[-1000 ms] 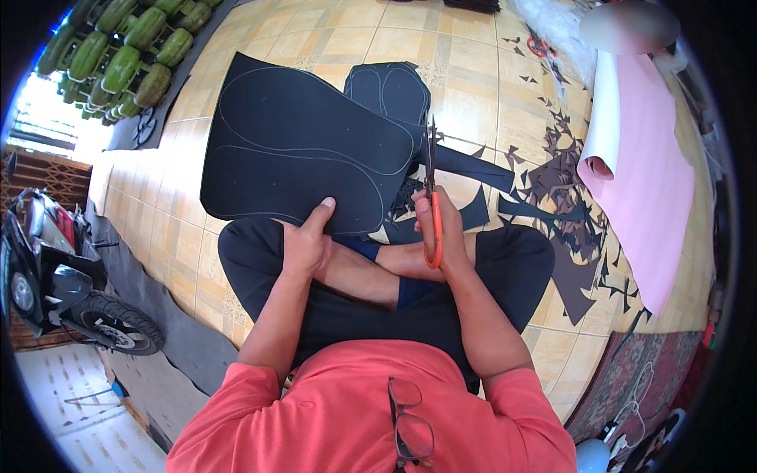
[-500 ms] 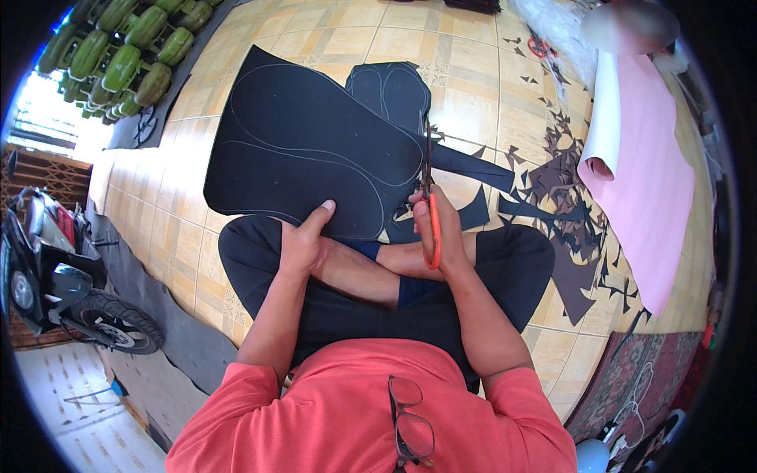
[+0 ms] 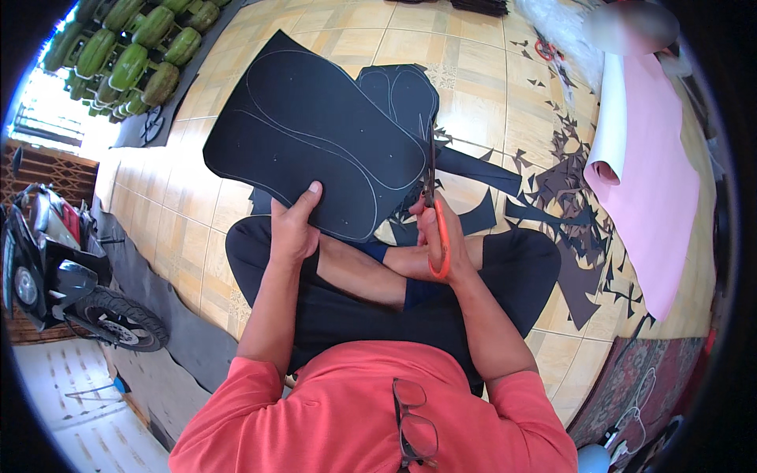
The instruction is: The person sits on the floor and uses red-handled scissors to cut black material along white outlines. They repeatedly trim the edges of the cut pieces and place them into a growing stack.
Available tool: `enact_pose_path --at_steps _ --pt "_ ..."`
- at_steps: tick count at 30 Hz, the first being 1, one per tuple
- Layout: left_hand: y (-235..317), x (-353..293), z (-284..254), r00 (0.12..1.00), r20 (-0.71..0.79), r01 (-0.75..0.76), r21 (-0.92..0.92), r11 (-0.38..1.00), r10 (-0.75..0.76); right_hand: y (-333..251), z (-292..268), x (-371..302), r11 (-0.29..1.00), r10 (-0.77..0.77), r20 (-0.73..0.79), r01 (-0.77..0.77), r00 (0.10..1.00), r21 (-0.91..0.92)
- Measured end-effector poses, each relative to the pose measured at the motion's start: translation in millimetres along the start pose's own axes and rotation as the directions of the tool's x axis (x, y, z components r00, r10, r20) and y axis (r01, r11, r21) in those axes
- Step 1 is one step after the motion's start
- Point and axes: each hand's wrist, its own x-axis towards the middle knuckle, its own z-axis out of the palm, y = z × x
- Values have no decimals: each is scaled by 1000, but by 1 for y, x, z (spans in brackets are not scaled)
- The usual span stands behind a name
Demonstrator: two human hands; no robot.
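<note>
My left hand [image 3: 296, 225] grips the near edge of a black sheet [image 3: 307, 110], thumb on top and fingers underneath. Pale sole-shaped outlines are drawn across the sheet, which is held up over my crossed legs. In my right hand [image 3: 443, 236] are scissors [image 3: 439, 248] with orange handles, the dark blades pointing away from me at the sheet's right edge. The blades look parted, one tip lying over the black material. Beyond the sheet lies a smaller black piece [image 3: 402, 91] with similar outlines.
Dark offcuts [image 3: 564, 177] litter the tiled floor on the right, beside a pink sheet [image 3: 658, 158] with a white roll [image 3: 611, 126]. A second orange-handled pair of scissors [image 3: 544, 50] lies farther off. A motorcycle [image 3: 71, 276] and green gas cylinders [image 3: 130, 67] stand at left.
The black sheet has turned clockwise, its far-left corner swinging away and to the right. My left hand has moved slightly with it; the scissors stay at the right edge.
</note>
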Motion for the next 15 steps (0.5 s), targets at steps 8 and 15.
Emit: enact_pose_path --at_steps 8,15 --pt "1 9 -3 1000 13 17 12 1000 -17 -7 -12 -6 987 148 134 -154 980 38" --pt "18 18 -15 999 41 -4 177 984 -4 -6 -7 -2 997 72 109 -73 991 0"
